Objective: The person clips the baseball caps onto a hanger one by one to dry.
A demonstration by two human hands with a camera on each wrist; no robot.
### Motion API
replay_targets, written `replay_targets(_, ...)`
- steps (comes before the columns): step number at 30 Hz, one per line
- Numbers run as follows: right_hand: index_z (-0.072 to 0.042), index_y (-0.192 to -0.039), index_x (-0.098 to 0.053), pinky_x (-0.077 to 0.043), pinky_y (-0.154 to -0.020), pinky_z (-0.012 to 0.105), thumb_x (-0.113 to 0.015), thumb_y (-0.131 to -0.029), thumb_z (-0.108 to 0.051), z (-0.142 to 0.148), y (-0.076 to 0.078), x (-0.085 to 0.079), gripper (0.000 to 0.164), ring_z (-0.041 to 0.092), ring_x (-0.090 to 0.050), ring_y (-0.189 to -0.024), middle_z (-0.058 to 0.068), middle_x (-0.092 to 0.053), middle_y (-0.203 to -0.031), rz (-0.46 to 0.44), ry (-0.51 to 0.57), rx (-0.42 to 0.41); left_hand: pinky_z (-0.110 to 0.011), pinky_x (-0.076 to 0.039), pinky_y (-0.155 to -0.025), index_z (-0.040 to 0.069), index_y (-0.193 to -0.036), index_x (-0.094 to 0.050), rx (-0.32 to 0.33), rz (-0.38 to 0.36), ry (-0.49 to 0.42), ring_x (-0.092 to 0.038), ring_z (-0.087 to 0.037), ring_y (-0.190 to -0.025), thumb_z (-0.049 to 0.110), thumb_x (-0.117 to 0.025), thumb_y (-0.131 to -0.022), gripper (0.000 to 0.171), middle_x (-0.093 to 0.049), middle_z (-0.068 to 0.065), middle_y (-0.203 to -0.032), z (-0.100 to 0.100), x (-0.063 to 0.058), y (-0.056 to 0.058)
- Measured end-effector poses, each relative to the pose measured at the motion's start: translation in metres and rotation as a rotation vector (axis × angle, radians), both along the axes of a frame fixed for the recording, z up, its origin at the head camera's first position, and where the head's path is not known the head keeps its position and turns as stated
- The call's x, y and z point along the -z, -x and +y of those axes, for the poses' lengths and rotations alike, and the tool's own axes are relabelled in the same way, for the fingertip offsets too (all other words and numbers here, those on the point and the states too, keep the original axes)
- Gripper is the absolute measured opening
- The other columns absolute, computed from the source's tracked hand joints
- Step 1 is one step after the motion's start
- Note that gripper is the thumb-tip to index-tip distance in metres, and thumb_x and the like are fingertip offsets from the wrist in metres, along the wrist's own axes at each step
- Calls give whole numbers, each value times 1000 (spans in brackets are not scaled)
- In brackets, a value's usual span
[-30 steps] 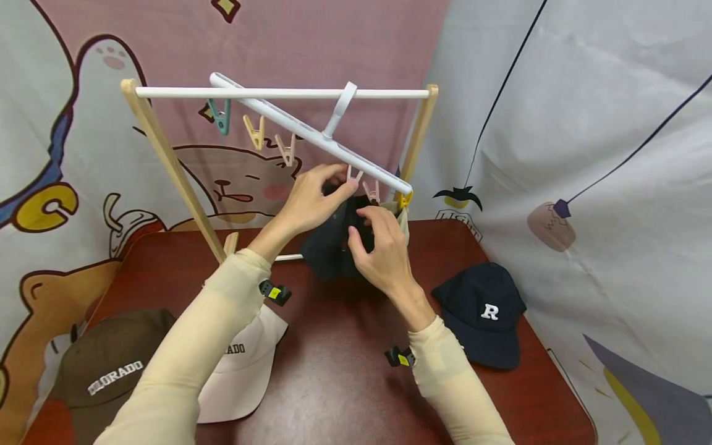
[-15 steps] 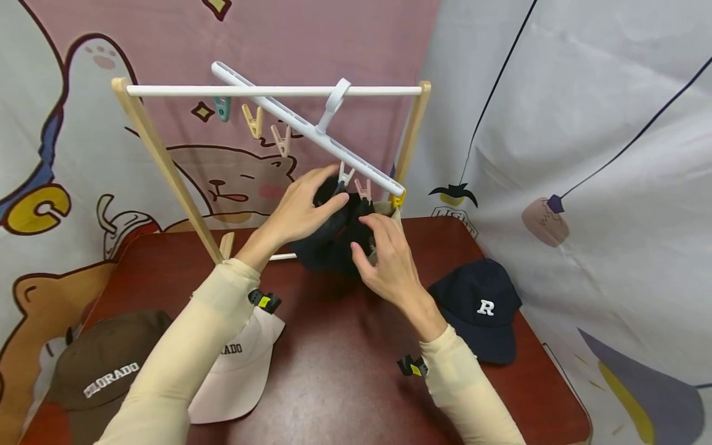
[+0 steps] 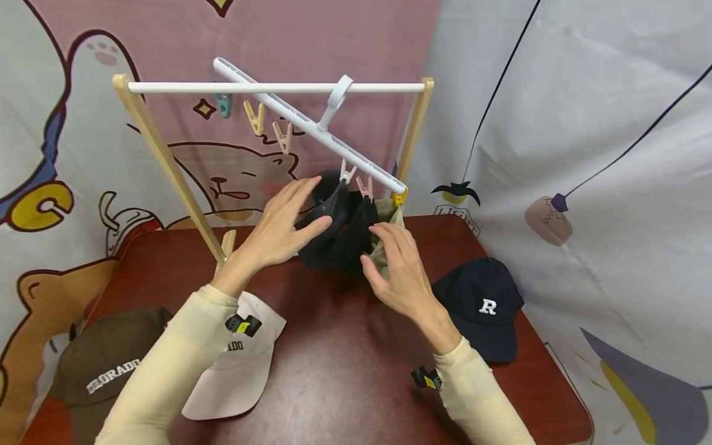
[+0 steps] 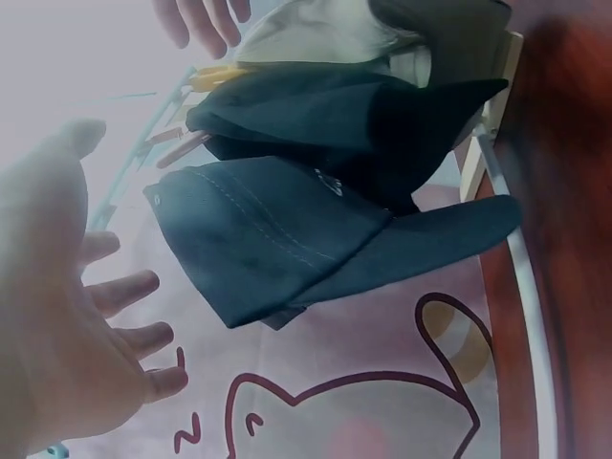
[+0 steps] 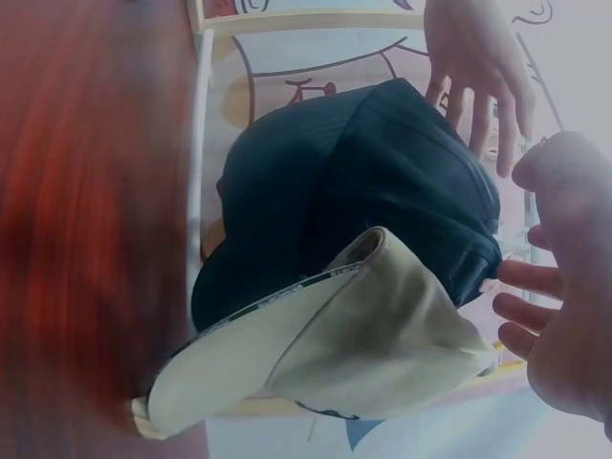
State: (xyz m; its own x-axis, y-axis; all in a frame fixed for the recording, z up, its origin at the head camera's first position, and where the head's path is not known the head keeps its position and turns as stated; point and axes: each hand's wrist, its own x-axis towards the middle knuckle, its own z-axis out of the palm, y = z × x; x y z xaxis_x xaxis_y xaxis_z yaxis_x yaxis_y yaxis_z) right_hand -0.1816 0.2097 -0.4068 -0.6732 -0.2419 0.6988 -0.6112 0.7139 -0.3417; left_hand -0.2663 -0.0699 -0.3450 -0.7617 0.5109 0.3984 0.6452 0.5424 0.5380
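In the head view my left hand (image 3: 278, 228), fingers spread, is just left of a dark navy cap (image 4: 268, 225) and grips nothing. A white clothespin (image 3: 347, 172) on a tilted white clip hanger (image 3: 297, 118) holds this cap's edge. Behind it a black cap (image 4: 316, 115) hangs from a pink clothespin (image 3: 364, 187). A beige cap (image 5: 392, 335) hangs from the yellow clothespin (image 3: 399, 197) at the hanger's low end. My right hand (image 3: 402, 269) is in front of the beige cap, fingers loosely bent and holding nothing.
The hanger hooks over the white bar (image 3: 222, 88) of a wooden rack. Green, yellow and pink clothespins (image 3: 282, 137) hang on its raised side. On the table (image 3: 334, 371) lie a brown cap (image 3: 108, 358), a pale pink cap (image 3: 236, 371) and a navy cap with an R (image 3: 481, 309).
My left hand has let go near the white clothespin and drawn back left. The navy cap now hangs from that clothespin. My right hand has moved slightly right and down.
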Motion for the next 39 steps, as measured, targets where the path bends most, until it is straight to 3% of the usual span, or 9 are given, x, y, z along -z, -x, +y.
replay_targets(5, 1, -148, -64, -46, -122, 58, -74, -102, -23, 7, -7, 7, 53, 42, -60, -142, 23, -67, -148, 13, -24, 17, -77, -17, -137, 24, -180, -30, -9, -24, 32, -20, -43, -177, 49, -68, -110, 84, -32, -15, -186, -8, 9, -15)
replay_targets(11, 1, -147, -66, -44, -122, 58, -75, -100, -21, 18, -15, 16, 53, 43, -59, -142, 23, -68, -147, 37, -38, 35, -75, -14, -138, 24, -180, -32, -12, -6, 38, -18, -44, -177, 47, -70, -108, 84, -34, -13, -185, -13, 19, -36)
replay_targets(23, 2, -149, -64, -42, -122, 63, -77, -101, -20, 69, -30, 36, 54, 46, -57, -144, 25, -66, -148, -63, -65, 149, -77, -14, -137, 25, -178, -36, -9, 21, 23, -19, -41, -177, 44, -76, -104, 86, -39, -11, -183, -23, 32, -76)
replay_targets(34, 6, -148, -63, -40, -120, 71, -76, -104, -18, 127, -24, 46, 52, 54, -55, -142, 31, -63, -147, -163, -97, 308, -76, -17, -136, 22, -176, -41, -16, 14, 35, -24, -42, -176, 42, -79, -103, 85, -44, -11, -180, -32, 42, -95)
replay_targets(39, 7, -150, -61, -38, -122, 74, -75, -106, -19, 153, -21, 48, 53, 57, -52, -144, 34, -61, -150, -243, -117, 362, -78, -19, -135, 26, -177, -40, -4, 0, 37, -25, -43, -175, 44, -78, -103, 84, -44, -10, -180, -33, 50, -103)
